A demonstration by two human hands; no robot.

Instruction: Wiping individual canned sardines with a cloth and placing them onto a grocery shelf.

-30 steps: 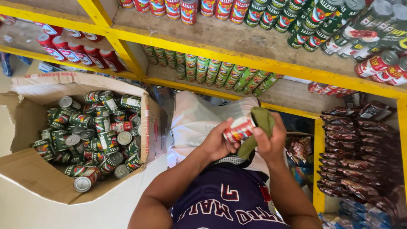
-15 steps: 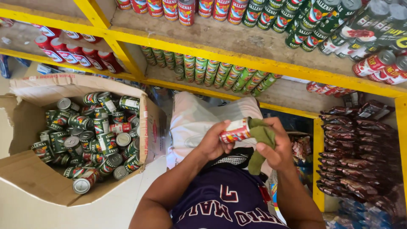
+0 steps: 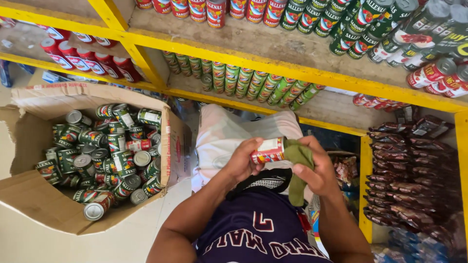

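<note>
Hands mid-frame, chest height, over my lap. Left hand (image 3: 242, 163) grip clenched round red can (image 3: 267, 150), can lying sideways. Right hand (image 3: 317, 168) grip pressing green cloth (image 3: 298, 160) against can's end, cloth tail hanging down. Open cardboard box (image 3: 34, 199) of cans at left on floor. Yellow shelves (image 3: 273, 65) ahead, stocked with cans.

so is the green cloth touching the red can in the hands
Touching. The head view shows the olive green cloth, gripped by the right hand, pressed against the end of the red-labelled tin can.
</note>
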